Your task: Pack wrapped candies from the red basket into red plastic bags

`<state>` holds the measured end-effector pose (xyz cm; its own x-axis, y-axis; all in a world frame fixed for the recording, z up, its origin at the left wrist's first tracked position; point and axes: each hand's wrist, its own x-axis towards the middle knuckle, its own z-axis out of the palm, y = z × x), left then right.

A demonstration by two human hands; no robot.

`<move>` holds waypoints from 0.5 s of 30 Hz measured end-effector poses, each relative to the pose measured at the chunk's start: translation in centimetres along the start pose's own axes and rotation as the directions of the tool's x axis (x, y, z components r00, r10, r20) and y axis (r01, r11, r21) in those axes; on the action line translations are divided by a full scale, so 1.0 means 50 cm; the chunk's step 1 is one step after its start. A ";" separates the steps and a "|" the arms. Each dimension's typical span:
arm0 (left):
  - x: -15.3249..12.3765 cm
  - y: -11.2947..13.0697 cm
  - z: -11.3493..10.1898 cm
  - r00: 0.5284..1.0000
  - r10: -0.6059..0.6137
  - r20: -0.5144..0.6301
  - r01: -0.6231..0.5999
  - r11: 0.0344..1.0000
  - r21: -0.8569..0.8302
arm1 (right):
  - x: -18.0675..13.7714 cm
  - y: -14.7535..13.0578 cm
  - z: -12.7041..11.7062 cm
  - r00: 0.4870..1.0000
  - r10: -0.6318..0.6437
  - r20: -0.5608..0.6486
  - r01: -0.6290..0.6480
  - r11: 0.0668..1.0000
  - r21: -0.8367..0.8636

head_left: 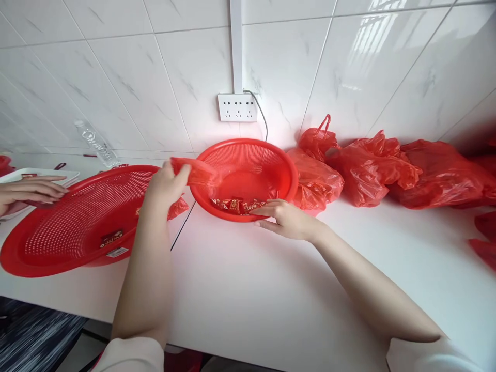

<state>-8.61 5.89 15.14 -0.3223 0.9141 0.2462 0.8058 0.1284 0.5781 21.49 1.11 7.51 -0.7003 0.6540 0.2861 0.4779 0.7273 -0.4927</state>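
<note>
My left hand [165,183] is closed on a thin red plastic bag [196,173], which stretches from my fingers over the rim of the round red basket [282,165]. That basket is tilted toward me and has several small red-wrapped sweets [236,205] in its bottom. My right hand [284,217] rests at the basket's near rim with fingers stretched out, touching it. To the left lies a larger red basket [73,227], tilted on the white counter [271,289].
Another person's hand [27,192] rests on the large basket's far left rim. Several filled red plastic bags [387,168] line the tiled wall at right. A wall socket [237,107], a clear bottle [96,144] and a white tray [23,175] sit behind.
</note>
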 end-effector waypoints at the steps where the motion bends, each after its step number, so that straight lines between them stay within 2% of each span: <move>1: 0.006 -0.005 0.007 0.998 -0.017 0.064 0.010 0.993 0.117 | -0.001 0.001 0.003 0.999 0.002 0.050 -0.005 0.999 0.046; 3: 0.011 -0.007 0.020 0.982 -0.042 0.185 -0.002 0.973 0.232 | -0.002 0.004 0.010 0.992 0.023 0.123 -0.038 0.992 0.123; 6: 0.009 0.003 0.028 0.954 -0.021 0.299 -0.026 0.988 0.152 | 0.001 0.018 0.024 0.986 0.031 0.163 -0.056 0.987 0.152; 8: 0.002 0.013 0.024 0.951 0.007 0.308 -0.037 0.995 0.093 | 0.006 0.033 0.034 0.990 0.038 0.137 -0.054 0.992 0.117; 12: -0.017 0.032 0.006 0.961 0.049 0.273 -0.092 0.985 0.144 | 0.014 0.059 0.051 0.997 0.076 -0.005 -0.075 0.996 0.038; 15: -0.030 0.042 -0.005 0.951 0.085 0.296 -0.126 0.984 0.123 | 0.018 0.060 0.060 0.999 -0.021 0.039 0.017 0.996 0.092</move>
<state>-6.55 4.67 16.20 -0.0907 0.9945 0.0531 0.8950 0.0580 0.4423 20.72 3.26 3.84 -0.7304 0.6299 0.2642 0.4150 0.7165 -0.5607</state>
